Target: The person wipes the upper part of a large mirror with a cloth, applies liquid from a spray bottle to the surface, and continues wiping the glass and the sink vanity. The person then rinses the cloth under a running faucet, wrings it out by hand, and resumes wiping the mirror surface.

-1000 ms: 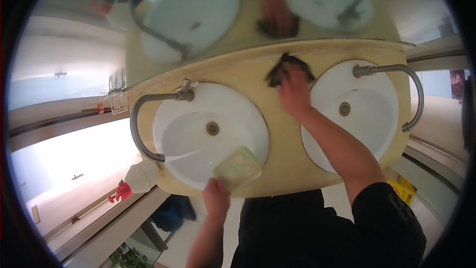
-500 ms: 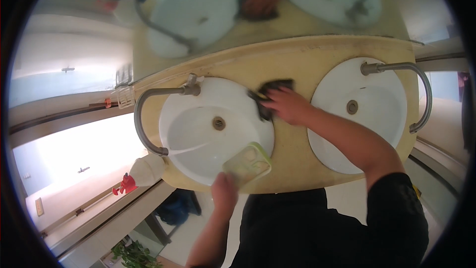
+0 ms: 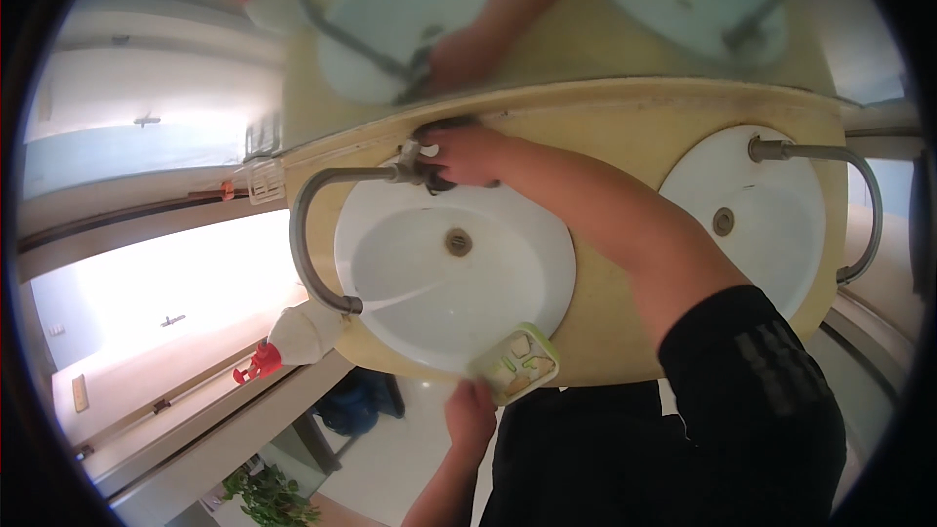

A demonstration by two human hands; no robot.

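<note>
My right hand (image 3: 466, 155) is closed on a dark cloth (image 3: 445, 124) and presses it to the counter behind the left sink (image 3: 459, 317), right beside the base of the curved metal faucet (image 3: 322, 197). Part of the cloth is hidden under the fingers. Low in front of that sink, my left hand (image 3: 471, 415) grips a shallow green-and-white soap dish (image 3: 535, 340) with slots in its bottom. The dish is tilted over the counter's front edge, and its end by the fingers is blurred.
A second white sink (image 3: 786, 268) with its own curved faucet (image 3: 867, 200) is at the right of the yellow counter (image 3: 610, 346). A mirror (image 3: 634, 34) rises behind. At the left edge stands a white spray bottle (image 3: 305, 332) with a red trigger.
My right hand has carried the cloth left and back, from between the sinks to the left faucet's base. My left hand and the soap dish have shifted slightly right and toward me.
</note>
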